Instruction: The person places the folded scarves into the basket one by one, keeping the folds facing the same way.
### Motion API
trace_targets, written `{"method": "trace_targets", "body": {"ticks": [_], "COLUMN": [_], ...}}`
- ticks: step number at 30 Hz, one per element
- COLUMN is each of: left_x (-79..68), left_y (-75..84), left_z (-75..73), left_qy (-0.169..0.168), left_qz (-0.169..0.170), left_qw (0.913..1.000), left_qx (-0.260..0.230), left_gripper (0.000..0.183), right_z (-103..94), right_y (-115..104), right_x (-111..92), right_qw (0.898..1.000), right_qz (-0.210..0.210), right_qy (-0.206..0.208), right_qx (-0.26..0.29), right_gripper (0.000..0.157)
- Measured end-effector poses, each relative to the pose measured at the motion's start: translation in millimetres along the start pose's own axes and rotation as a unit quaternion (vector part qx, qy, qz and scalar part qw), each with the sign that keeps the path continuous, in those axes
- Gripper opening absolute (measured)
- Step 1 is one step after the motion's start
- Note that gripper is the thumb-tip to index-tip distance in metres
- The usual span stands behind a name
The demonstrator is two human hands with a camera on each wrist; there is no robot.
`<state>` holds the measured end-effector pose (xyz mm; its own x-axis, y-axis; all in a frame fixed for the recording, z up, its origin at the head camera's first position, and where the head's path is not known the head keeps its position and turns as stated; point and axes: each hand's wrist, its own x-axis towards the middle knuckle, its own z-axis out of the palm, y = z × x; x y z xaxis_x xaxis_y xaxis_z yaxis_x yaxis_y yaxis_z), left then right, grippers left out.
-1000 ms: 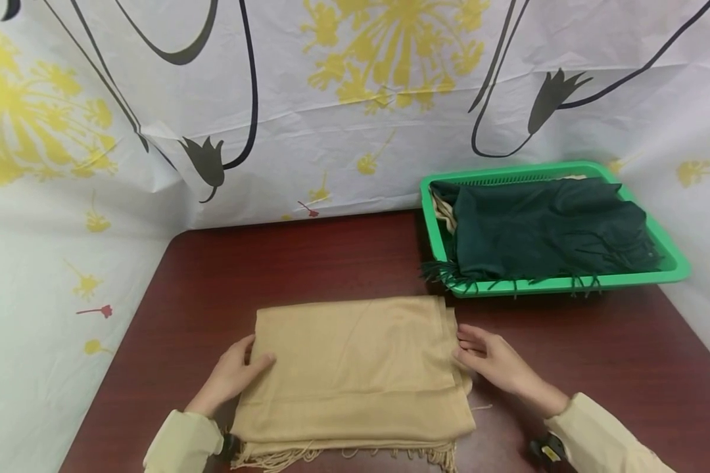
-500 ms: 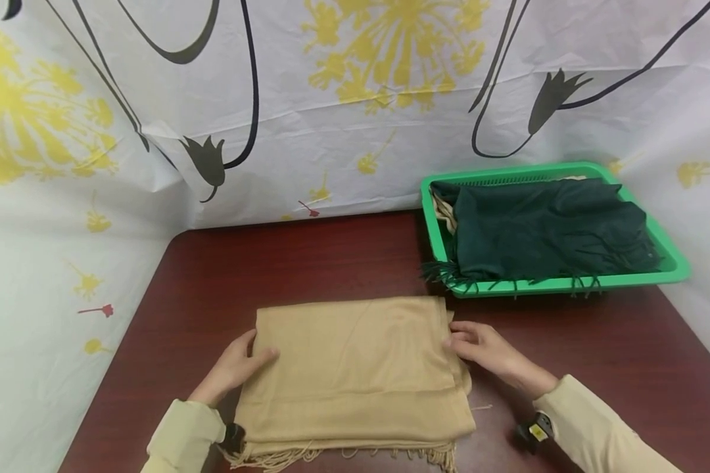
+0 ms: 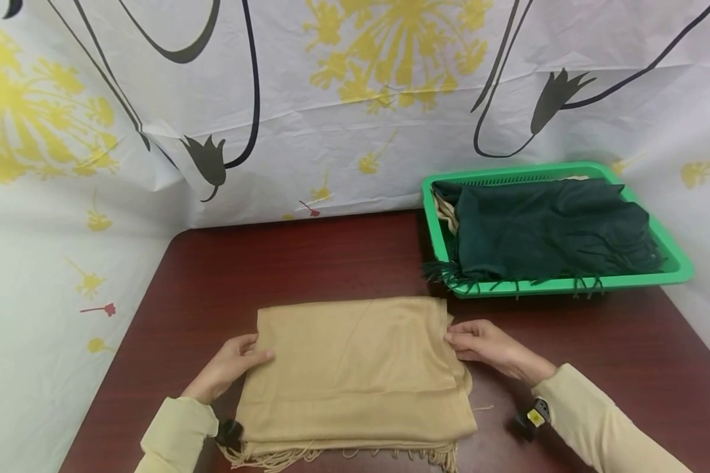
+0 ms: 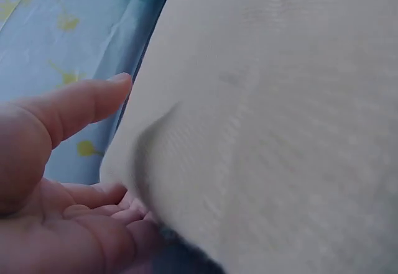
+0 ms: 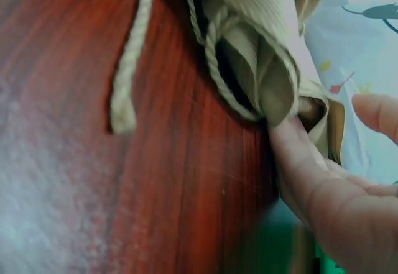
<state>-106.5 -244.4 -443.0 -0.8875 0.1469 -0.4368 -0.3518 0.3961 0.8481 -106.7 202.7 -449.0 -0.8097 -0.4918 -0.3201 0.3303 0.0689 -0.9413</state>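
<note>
A tan fringed shawl (image 3: 355,368), folded into a rectangle, lies on the table with its fringe toward the person. At its left edge is my left hand (image 3: 227,368). The left wrist view shows the fingers (image 4: 118,209) reaching under the shawl's edge while the thumb stays straight and apart from them. Along the right edge, my right hand (image 3: 488,345) touches the stacked layers with its fingertips. In the right wrist view its index finger (image 5: 311,168) meets a fold of the shawl, and the thumb (image 5: 376,112) stands away from the fingers.
A green basket (image 3: 645,282) at the back right holds a dark green fringed cloth (image 3: 550,223), with paler fabric under it. Some of its fringe hangs over the rim. The dark red table (image 3: 296,259) ends at a patterned white sheet (image 3: 331,157).
My right hand has moved left against the shawl's right edge, and the layers sticking out there have gone inward. My left hand moved slightly in, then slightly back out.
</note>
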Motion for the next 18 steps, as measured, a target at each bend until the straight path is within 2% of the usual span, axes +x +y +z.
{"method": "trace_targets", "body": {"ticks": [4,7,12,18], "left_x": [-1.1,-2.2,-0.8,2.0], "left_y": [1.7,4.3,5.5,1.8], "left_z": [1.0,4.1,7.1,5.6], "left_qy": [-0.029,-0.037,-0.023,-0.042], "left_qz": [0.014,0.017,0.007,-0.002], "left_qw": [0.9993,0.999,0.9996,0.9986], "left_qx": [-0.018,-0.016,-0.017,-0.032], "left_gripper": [0.062,0.055,0.052,0.052], "right_z": [-3.5,-4.4,-3.0,-4.9], "right_y": [0,0,1,4], "right_x": [3,7,11,13], "right_qw": [0.999,0.997,0.991,0.985], "right_qz": [0.007,0.017,0.051,0.057], "right_qy": [-0.031,-0.057,-0.101,-0.132], "right_qx": [0.022,0.042,0.071,0.096], "right_gripper": [0.025,0.017,0.016,0.017]}}
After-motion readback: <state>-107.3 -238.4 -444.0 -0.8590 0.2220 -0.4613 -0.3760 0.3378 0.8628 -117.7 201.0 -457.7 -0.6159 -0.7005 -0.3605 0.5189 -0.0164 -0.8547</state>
